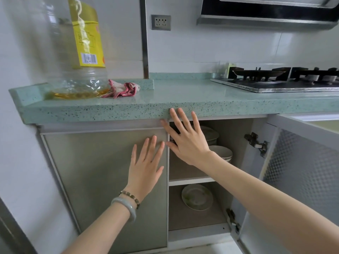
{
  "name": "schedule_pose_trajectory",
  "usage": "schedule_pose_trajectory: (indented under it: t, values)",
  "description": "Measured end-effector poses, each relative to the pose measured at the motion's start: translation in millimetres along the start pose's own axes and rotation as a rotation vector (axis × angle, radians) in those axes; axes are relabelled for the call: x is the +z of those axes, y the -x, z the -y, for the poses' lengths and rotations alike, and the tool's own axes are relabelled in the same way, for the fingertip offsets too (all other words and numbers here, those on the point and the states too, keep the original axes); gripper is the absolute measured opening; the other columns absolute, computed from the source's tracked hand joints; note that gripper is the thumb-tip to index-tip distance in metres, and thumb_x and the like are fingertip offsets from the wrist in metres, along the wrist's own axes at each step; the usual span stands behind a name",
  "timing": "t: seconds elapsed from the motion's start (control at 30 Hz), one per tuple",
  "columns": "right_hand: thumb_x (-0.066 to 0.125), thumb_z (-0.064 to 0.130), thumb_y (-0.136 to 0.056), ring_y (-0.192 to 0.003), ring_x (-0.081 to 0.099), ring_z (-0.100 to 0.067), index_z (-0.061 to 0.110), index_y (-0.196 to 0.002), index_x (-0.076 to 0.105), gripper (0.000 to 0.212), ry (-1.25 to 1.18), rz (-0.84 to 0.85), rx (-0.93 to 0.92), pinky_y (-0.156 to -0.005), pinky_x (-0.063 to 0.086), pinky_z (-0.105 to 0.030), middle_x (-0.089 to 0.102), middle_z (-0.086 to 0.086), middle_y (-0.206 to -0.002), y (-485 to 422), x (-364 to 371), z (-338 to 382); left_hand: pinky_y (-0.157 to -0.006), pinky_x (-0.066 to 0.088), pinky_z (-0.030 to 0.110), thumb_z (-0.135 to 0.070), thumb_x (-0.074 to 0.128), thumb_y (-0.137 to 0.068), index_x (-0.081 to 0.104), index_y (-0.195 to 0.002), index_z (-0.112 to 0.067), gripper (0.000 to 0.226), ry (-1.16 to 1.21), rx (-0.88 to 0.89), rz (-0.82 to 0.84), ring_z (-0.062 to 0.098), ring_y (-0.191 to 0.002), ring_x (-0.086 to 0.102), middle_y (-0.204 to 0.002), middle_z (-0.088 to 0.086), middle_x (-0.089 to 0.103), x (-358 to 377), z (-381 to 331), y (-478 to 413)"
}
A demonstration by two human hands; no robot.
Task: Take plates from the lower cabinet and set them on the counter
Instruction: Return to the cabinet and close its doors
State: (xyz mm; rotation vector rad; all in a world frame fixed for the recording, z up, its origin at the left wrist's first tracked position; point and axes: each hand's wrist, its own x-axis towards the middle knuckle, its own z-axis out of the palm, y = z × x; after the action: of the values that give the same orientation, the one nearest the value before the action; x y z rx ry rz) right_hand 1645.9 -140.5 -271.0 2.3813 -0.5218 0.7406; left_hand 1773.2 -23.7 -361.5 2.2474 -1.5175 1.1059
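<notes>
A: Where are the plates?

B: Inside the lower cabinet (211, 178), whose right door (293, 180) is swung open. A single plate (197, 197) lies on the bottom compartment's floor. On the shelf above, a stack of plates (211, 133) sits at the back with a stack of bowls (221, 153) just in front and to the right.

A: And the hands?

B: The right hand (185, 140) is held in front of the upper compartment, fingers spread wide and holding nothing. Its fingertips (172, 111) overlap the front edge of the green speckled counter (183, 99). It partly covers the stacked plates from view; whether it touches anything I can't tell.

A: The left?

B: The left hand (146, 165) is spread flat and empty against the closed left door (91, 171), well above the lone plate. Two bracelets (128, 204) circle that wrist.

A: Anything on the counter?

B: An oil bottle (80, 48) and a rag (122, 88) at the left, a gas stove (275, 79) at the right.
</notes>
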Motion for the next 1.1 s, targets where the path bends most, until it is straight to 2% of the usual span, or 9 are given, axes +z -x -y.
schedule_pose_trajectory:
  t: [0.1, 0.2, 0.37, 0.53, 0.77, 0.9, 1.0, 1.1]
  values:
    - [0.032, 0.054, -0.096, -0.147, 0.006, -0.033, 0.026, -0.151, 0.019, 0.063, -0.111, 0.035, -0.005, -0.116, 0.0, -0.054, 0.008, -0.011, -0.16, 7.4, -12.3, -3.8, -0.109, 0.032, 0.061, -0.046, 0.079, -0.071, 0.037, -0.148, -0.013, 0.093, 0.06, 0.003, 0.0, 0.04, -0.138, 0.036, -0.153, 0.02, 0.032, -10.5, -5.7, 2.3]
    - [0.029, 0.054, -0.096, -0.147, 0.002, -0.032, 0.028, -0.152, 0.014, 0.063, -0.141, 0.062, 0.011, -0.117, 0.0, -0.053, 0.005, -0.009, -0.16, 28.1, -29.7, -16.0, -0.11, 0.029, 0.059, -0.049, 0.077, -0.071, 0.032, -0.149, -0.011, 0.097, 0.086, 0.079, -0.051, 0.041, -0.138, 0.036, -0.153, 0.022, 0.031, -23.7, -18.8, 6.2]
    - [0.028, 0.053, -0.096, -0.147, -0.002, -0.03, 0.029, -0.152, 0.01, 0.063, -0.123, 0.112, 0.051, -0.118, -0.001, -0.052, 0.003, -0.007, -0.161, 88.3, -65.1, -52.5, -0.113, 0.027, 0.058, -0.052, 0.073, -0.072, 0.026, -0.151, -0.013, 0.1, 0.174, 0.159, -0.107, 0.038, -0.143, 0.026, -0.157, 0.021, 0.023, -46.1, -63.9, 8.3]
    - [0.021, 0.054, -0.094, -0.147, 0.0, -0.03, 0.03, -0.151, 0.01, 0.063, -0.02, 0.167, 0.081, -0.117, -0.003, -0.049, 0.006, -0.008, -0.16, 164.6, -105.7, -92.5, -0.116, 0.022, 0.056, -0.059, 0.065, -0.077, 0.018, -0.153, -0.015, 0.1, 0.251, 0.235, -0.08, 0.035, -0.145, 0.021, -0.158, 0.019, 0.019, -64.9, -128.5, 7.0]
    - [0.036, 0.05, -0.095, -0.146, 0.013, -0.032, 0.025, -0.149, 0.024, 0.061, 0.069, 0.162, 0.219, -0.118, 0.01, -0.052, 0.018, -0.013, -0.158, 268.5, -165.7, -151.1, -0.118, 0.014, 0.053, -0.067, 0.046, -0.085, 0.009, -0.155, -0.018, 0.093, 0.395, 0.437, -0.127, 0.034, -0.148, 0.011, -0.162, 0.014, 0.003, -102.2, -232.2, 8.1]
    - [0.04, 0.046, -0.093, -0.141, 0.026, -0.038, 0.017, -0.144, 0.04, 0.059, 0.152, 0.154, 0.315, -0.114, 0.018, -0.056, 0.028, -0.02, -0.152, 322.2, -194.3, -188.4, -0.116, 0.018, 0.052, -0.062, 0.055, -0.082, 0.025, -0.152, -0.019, 0.088, 0.398, 0.655, -0.216, 0.031, -0.146, 0.018, -0.16, 0.011, 0.019, -125.5, -291.7, 14.9]
    - [0.043, 0.045, -0.092, -0.145, 0.011, -0.032, 0.019, -0.149, 0.026, 0.065, 0.183, 0.226, 0.387, -0.117, 0.009, -0.051, 0.017, -0.018, -0.156, 353.9, -205.6, -211.5, -0.114, 0.022, 0.051, -0.062, 0.062, -0.078, 0.032, -0.15, -0.018, 0.09, 0.371, 0.762, -0.215, 0.029, -0.143, 0.022, -0.158, 0.009, 0.025, -133.7, -328.5, 19.9]
    - [0.05, 0.036, -0.09, -0.145, -0.002, -0.024, 0.02, -0.151, 0.01, 0.075, 0.171, 0.283, 0.433, -0.118, 0.001, -0.048, 0.006, -0.012, -0.159, 372.4, -206.2, -224.6, -0.115, 0.018, 0.05, -0.067, 0.057, -0.08, 0.022, -0.152, -0.016, 0.095, 0.313, 0.852, -0.172, 0.029, -0.146, 0.015, -0.161, 0.008, 0.015, -139.1, -358.5, 23.7]
